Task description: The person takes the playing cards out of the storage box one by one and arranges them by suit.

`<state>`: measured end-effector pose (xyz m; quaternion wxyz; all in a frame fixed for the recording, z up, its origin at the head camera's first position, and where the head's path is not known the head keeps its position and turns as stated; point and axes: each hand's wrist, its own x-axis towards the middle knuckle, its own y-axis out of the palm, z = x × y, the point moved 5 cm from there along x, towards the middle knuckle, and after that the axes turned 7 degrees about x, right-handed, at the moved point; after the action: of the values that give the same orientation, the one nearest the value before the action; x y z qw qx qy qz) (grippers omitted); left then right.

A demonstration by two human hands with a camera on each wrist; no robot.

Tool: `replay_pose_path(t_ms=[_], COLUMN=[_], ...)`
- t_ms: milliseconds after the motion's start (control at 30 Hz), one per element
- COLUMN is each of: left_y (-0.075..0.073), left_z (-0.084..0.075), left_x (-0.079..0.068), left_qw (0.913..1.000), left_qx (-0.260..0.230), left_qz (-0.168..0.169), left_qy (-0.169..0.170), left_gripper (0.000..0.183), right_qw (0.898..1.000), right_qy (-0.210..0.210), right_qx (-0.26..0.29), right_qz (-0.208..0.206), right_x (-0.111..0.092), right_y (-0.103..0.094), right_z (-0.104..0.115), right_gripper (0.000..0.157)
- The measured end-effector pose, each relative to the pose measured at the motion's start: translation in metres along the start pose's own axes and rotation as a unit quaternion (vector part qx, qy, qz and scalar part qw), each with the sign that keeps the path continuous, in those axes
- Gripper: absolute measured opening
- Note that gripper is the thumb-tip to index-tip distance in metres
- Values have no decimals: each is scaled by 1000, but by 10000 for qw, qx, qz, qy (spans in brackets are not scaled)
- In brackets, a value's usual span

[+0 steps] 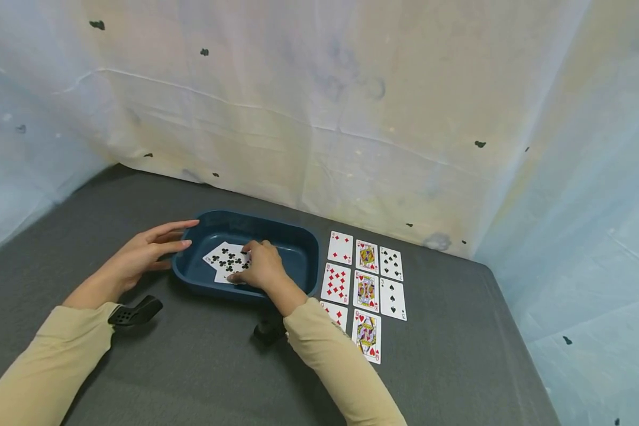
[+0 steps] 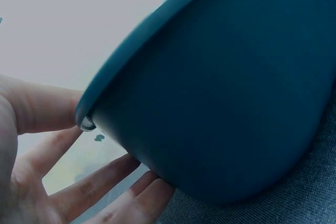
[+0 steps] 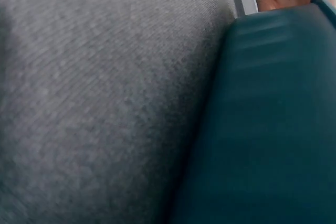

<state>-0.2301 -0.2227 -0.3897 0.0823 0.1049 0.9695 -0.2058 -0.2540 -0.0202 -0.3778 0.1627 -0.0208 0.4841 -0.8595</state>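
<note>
A dark blue plastic basin (image 1: 298, 228) sits on the grey table, and overlapping playing cards (image 1: 222, 258) lie face up inside it. Clubs show on the cards. My right hand (image 1: 265, 265) reaches into the basin, its thumb and fingers bent over the edges of a club card; its wrist view shows only the basin's outer wall (image 3: 273, 119). At the basin's left end, my left hand (image 1: 144, 253) has its thumb and fingertips against the rim and outer side. Its fingers are fairly straight in the left wrist view, touching the basin wall (image 2: 210, 103).
Right of the basin, playing cards lie face up in three columns: diamonds (image 1: 335, 283), heart face cards (image 1: 366, 290) and spades (image 1: 392, 297). My right forearm (image 1: 335, 361) partly covers the lower cards. A hanging cloth (image 1: 298, 118) stands behind the table (image 1: 458, 355).
</note>
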Motion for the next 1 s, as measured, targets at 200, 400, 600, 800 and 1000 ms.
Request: replay_pose_path(t_ms=[200,400,600,800,1000], left_y=[1,1,2,1,0], left_z=[-2,-2,-1,1,2], left_x=[-1,-1,0,1,2], left_qw=[10000,10000,10000,10000,10000], left_qx=[1,-8,-3,19,34], left_qz=[-22,-50,-72,-31,-34], left_qy=[57,9,-19,11,43], left_gripper=[72,72,73,74,75], right_qw=[9982,9955,9928,9818,9665], right_qy=[513,741,412,-167,-416], right_qx=[296,571,1118,1889,2534], right_qz=[-100,-149,-126,-37,1], right_x=[-4,-8,-13,-19,-26], right_y=[-5,-10,-18,-29,-45], right_z=[-5,-12,-16,-21,-24], right_gripper=[58,67,55,62,61])
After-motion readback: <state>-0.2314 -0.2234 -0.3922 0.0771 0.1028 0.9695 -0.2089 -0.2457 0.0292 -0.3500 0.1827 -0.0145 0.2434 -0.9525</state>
